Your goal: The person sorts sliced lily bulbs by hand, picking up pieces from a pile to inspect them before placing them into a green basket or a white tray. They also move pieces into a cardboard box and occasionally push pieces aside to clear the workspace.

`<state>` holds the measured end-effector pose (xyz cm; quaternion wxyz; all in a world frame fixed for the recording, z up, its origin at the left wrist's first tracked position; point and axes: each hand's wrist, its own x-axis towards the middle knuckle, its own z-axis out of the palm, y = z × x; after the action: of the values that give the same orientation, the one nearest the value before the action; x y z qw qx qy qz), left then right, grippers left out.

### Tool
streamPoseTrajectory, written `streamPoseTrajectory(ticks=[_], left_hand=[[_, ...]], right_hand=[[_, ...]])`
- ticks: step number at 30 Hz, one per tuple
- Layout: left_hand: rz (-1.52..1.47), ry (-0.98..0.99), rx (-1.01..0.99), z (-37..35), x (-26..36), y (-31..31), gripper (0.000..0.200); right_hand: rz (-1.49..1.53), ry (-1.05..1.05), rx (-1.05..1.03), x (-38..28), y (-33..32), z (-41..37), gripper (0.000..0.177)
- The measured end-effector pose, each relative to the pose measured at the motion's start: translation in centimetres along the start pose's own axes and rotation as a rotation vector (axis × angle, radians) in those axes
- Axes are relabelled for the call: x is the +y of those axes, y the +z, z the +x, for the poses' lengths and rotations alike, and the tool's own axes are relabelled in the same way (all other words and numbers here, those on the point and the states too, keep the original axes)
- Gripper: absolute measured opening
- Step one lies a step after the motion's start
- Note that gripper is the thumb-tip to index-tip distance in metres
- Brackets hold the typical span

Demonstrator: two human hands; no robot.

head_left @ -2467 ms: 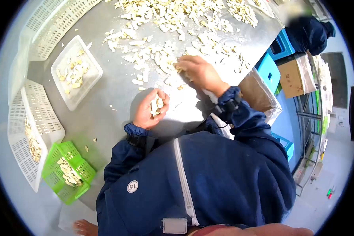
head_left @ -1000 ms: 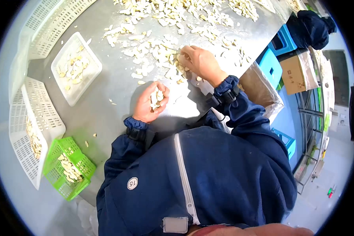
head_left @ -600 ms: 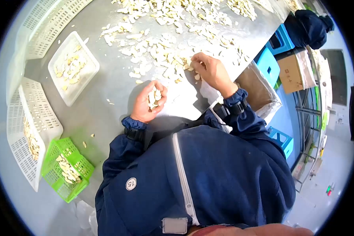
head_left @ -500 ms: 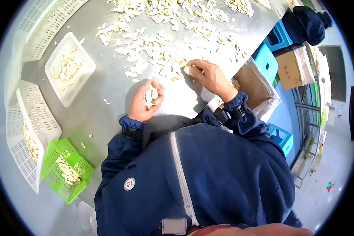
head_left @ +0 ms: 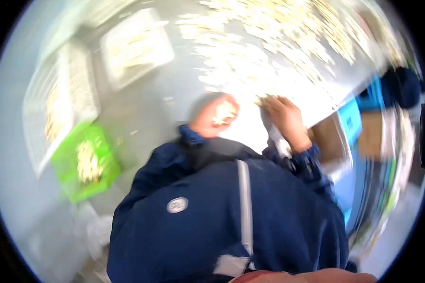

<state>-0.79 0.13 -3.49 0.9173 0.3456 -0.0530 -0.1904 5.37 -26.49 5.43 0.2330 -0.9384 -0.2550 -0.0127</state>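
The left hand point(head_left: 204, 120) is half closed like a small cup, with its palm turned up, and it holds a handful of pale slices point(head_left: 225, 113); the fingers curl around them from the side. The picture is blurred, so I cannot tell how firmly these fingers press. The right hand point(head_left: 290, 123) is just beside the near edge of the loose slices point(head_left: 241, 63), which lie spread over the metal table point(head_left: 172, 101). Its fingers are bent and close together, pointing down to the table, and their tips are at a few slices. Whether they pinch one slice or only touch it, I cannot tell. The two hands are apart from each other, both in front of the dark blue jacket point(head_left: 208, 207). On the left-hand side of the table, a white tray point(head_left: 163, 49) has more slices inside. Nearer to the person stand a white perforated basket point(head_left: 84, 82) and a green basket point(head_left: 66, 177), and each contains slices too. At the right-hand side, beside the table, there is an open box point(head_left: 329, 137).
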Motion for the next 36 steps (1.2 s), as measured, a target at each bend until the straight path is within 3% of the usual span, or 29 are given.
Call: streamPoseTrajectory(ticks=[1, 2, 3, 4, 6, 9, 16, 19, 20, 22, 23, 24, 25, 26, 27, 29, 30, 32, 36], left_hand=[[0.413, 0.236, 0.021, -0.4, -0.4, 0.3, 0.039], [0.419, 0.227, -0.008, -0.3, 0.1, 0.7, 0.042], [0.425, 0.218, -0.038, -0.1, 0.5, 1.2, 0.046], [-0.012, 0.022, -0.096, 0.5, 1.1, 1.4, 0.017], [-0.339, -0.163, -0.067, 1.1, 0.2, 1.5, 0.036], [-0.289, -0.158, 0.013, 1.6, 0.2, 2.0, 0.045], [-0.173, -0.075, -0.08, 0.2, 2.4, 3.5, 0.041], [-0.132, -0.032, -0.112, -0.2, 2.2, 3.7, 0.023], [-0.002, 0.074, -0.141, -0.4, 2.1, 3.5, 0.017], [0.248, 0.253, -0.243, -0.3, 1.5, 2.4, 0.008], [0.238, 0.248, -0.221, -0.2, 1.5, 2.3, 0.01], [0.189, 0.193, -0.174, -0.4, 1.6, 2.4, 0.012], [0.126, 0.119, -0.117, -0.4, 1.4, 2.4, 0.014], [0.056, 0.043, -0.065, -0.2, 1.5, 2.6, 0.017], [-0.008, -0.024, -0.014, 0.0, 1.6, 2.8, 0.019], [-0.119, -0.13, 0.063, 0.7, 1.6, 3.3, 0.024], [-0.23, -0.176, 0.167, 0.6, 2.2, 3.6, 0.046], [-0.267, -0.191, 0.13, 1.0, 2.1, 2.8, 0.043], [-0.355, -0.231, 0.109, 1.0, 2.4, 2.2, 0.034]], right_hand=[[0.025, -0.036, -0.038, -0.6, -0.4, 0.6, 0.023], [0.083, 0.05, -0.098, -1.4, -1.1, 0.9, 0.023], [0.001, -0.059, -0.085, -0.2, -0.6, 1.0, 0.024], [-0.048, -0.074, -0.127, 0.1, -0.7, 0.9, 0.024], [-0.002, 0.027, -0.207, -1.4, -1.8, 1.0, 0.025], [-0.083, -0.168, -0.149, -0.5, -1.2, 1.7, 0.024], [-0.51, -0.239, -0.165, -1.8, -1.0, 2.3, 0.019], [-0.527, -0.306, -0.168, -1.7, -1.6, 2.8, 0.016], [-0.522, -0.304, -0.181, -1.7, -1.8, 2.9, 0.016], [-0.443, -0.18, -0.173, 0.4, -1.3, 3.6, 0.011], [-0.373, -0.15, -0.119, 2.0, -1.0, 3.5, 0.014], [-0.269, -0.002, -0.118, 1.7, -1.1, 3.4, 0.016], [-0.046, 0.002, -0.033, 2.7, -0.5, 3.1, 0.022], [0.095, 0.153, -0.084, -0.4, -1.5, 3.1, 0.028], [0.409, 0.198, -0.043, -2.8, -1.5, 2.3, 0.031], [0.678, 0.185, -0.093, -5.8, -1.8, 1.2, 0.037], [0.655, 0.125, -0.062, -6.0, -1.4, 0.9, 0.037], [0.48, 0.187, -0.073, -4.8, -1.5, 0.0, 0.023], [0.464, 0.082, -0.375, -2.7, -2.4, -2.6, 0.016]])
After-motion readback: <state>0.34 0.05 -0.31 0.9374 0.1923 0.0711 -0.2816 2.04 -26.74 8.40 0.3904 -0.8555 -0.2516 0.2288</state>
